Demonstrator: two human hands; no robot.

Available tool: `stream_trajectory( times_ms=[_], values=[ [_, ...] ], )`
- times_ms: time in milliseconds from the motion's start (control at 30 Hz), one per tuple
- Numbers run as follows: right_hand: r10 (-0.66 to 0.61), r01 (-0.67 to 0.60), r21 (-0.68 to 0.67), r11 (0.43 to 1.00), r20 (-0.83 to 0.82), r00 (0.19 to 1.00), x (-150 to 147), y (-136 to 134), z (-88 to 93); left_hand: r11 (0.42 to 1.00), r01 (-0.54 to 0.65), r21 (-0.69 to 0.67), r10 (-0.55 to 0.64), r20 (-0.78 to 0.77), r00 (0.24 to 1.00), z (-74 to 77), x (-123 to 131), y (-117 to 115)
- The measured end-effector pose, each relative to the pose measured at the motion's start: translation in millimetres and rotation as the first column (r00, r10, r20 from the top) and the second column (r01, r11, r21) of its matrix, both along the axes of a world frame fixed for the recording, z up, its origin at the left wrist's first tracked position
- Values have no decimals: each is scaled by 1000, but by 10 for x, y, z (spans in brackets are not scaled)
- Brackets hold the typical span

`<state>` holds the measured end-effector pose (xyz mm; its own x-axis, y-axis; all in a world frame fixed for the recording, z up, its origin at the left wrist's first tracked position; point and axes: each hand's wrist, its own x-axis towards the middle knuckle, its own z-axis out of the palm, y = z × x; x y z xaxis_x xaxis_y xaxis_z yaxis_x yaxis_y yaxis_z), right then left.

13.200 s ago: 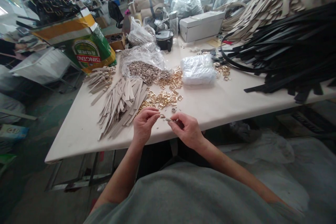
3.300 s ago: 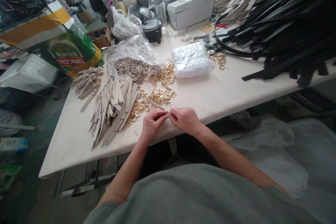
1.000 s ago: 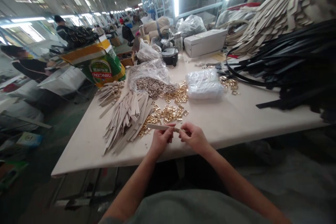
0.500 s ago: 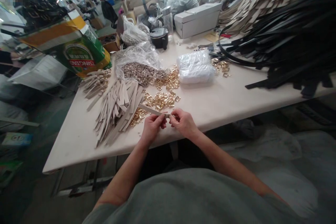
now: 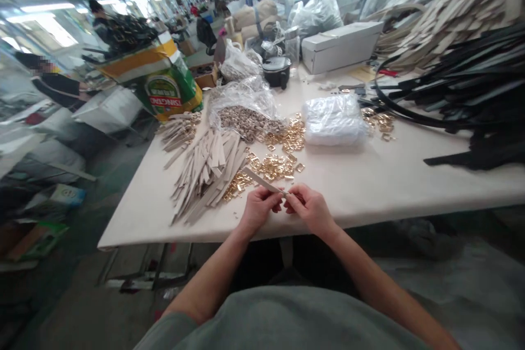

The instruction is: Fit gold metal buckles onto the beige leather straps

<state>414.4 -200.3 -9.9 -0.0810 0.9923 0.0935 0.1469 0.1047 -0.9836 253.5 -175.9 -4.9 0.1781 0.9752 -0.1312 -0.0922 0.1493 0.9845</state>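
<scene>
A beige strap [image 5: 262,181] runs up and left from between my hands, above the table's front edge. My left hand [image 5: 259,208] is closed on it, thumb on top. My right hand [image 5: 310,209] pinches the strap's near end; whether a buckle is also in those fingers is too small to tell. Just beyond my hands lies a pile of gold buckles [image 5: 274,166]. Left of them is a fanned heap of beige straps [image 5: 207,169]. Behind the buckles, small beige loops [image 5: 241,123] spill from a clear plastic bag [image 5: 250,93].
A plastic-wrapped white pack [image 5: 335,120] sits right of the buckles. Black straps [image 5: 471,93] hang over the table's right side. Farther back are a white box [image 5: 342,46] and a black pot [image 5: 276,72]. A green carton [image 5: 164,85] stands left; a person [image 5: 61,85] is beyond it.
The view has swung left, so the table and hands appear farther right. Both hands still hold the strap, with the fingers slightly closer together.
</scene>
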Motion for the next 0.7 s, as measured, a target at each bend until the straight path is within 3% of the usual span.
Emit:
stream_trajectory(
  times_ms=[200,333,433,500,600,667,700],
  values=[
    [112,-118,-45,992,-118,987,124,52,-111,999,-41,-22,42,59,997,29,50,-72],
    [140,-148,-21,989,-225,964,215,52,-135,995,-101,-4,100,125,987,97,-151,-159],
    [37,-48,-40,998,-247,968,254,42,-159,954,-288,84,265,215,940,272,-614,-60],
    [-14,2,-61,998,-201,979,262,39,-190,878,-467,108,420,295,858,435,-1058,135],
    [-19,11,-67,998,-130,991,265,32,-250,719,-690,82,618,377,689,649,-1759,581],
    [-26,19,-81,997,-88,996,271,24,-286,634,-773,20,744,259,617,718,-2139,933],
    [-31,25,-88,996,-67,997,276,20,-302,625,-781,7,761,220,611,727,-2284,1111]
  ],
)
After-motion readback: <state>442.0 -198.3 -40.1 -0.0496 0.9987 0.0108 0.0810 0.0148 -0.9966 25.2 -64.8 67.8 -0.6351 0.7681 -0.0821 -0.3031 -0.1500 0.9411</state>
